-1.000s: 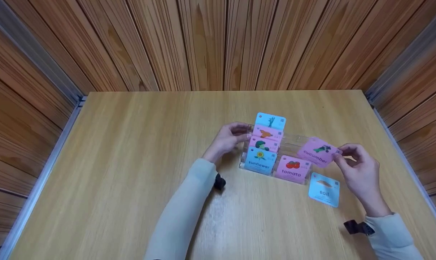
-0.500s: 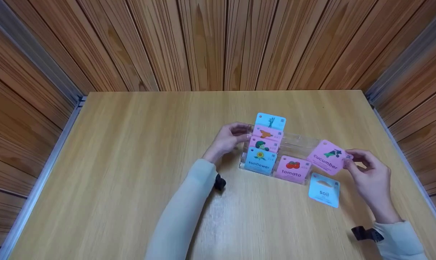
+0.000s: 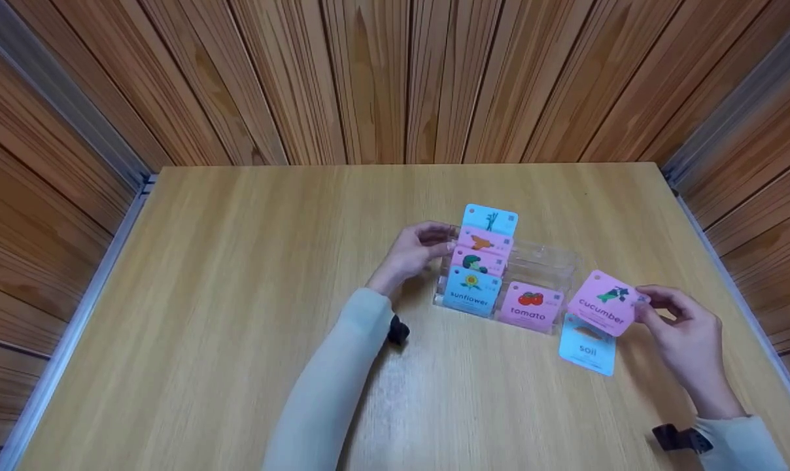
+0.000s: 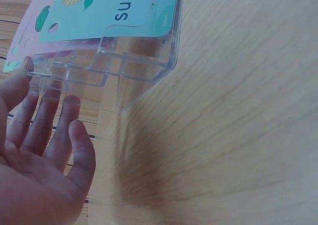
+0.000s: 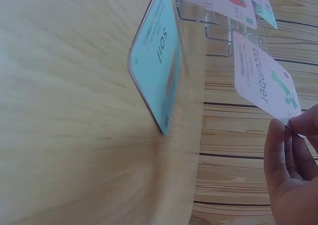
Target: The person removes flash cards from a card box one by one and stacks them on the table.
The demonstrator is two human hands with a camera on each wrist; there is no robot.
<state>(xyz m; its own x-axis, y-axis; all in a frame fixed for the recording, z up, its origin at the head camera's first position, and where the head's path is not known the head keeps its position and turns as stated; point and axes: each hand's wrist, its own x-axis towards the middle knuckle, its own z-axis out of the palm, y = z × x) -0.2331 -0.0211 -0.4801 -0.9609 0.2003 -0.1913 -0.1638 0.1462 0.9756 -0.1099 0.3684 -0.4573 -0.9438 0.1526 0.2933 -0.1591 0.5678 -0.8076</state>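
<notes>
My right hand (image 3: 686,347) pinches the corner of a pink cucumber card (image 3: 603,303) between thumb and fingers. In the head view this card overlaps the top of a blue soil card (image 3: 587,348). On the left, my left hand (image 3: 413,256) holds the side of a clear stepped card holder (image 3: 540,258), thumb in front and fingers behind. The holder's left column bears a sunflower card (image 3: 471,291), with a broccoli card (image 3: 479,261), an orange-pictured pink card (image 3: 485,242) and a blue card with green stalks (image 3: 490,220) behind it. A tomato card (image 3: 530,306) sits front right.
All this stands on a light wooden table (image 3: 238,294). Wood-plank walls (image 3: 369,78) rise behind it and at both sides. A dark wrist camera (image 3: 681,438) sits at my right cuff, another dark camera (image 3: 398,330) at the left.
My right hand has drawn the cucumber card rightward and toward me, away from the holder's right side to above the soil card. The left hand and holder have stayed put.
</notes>
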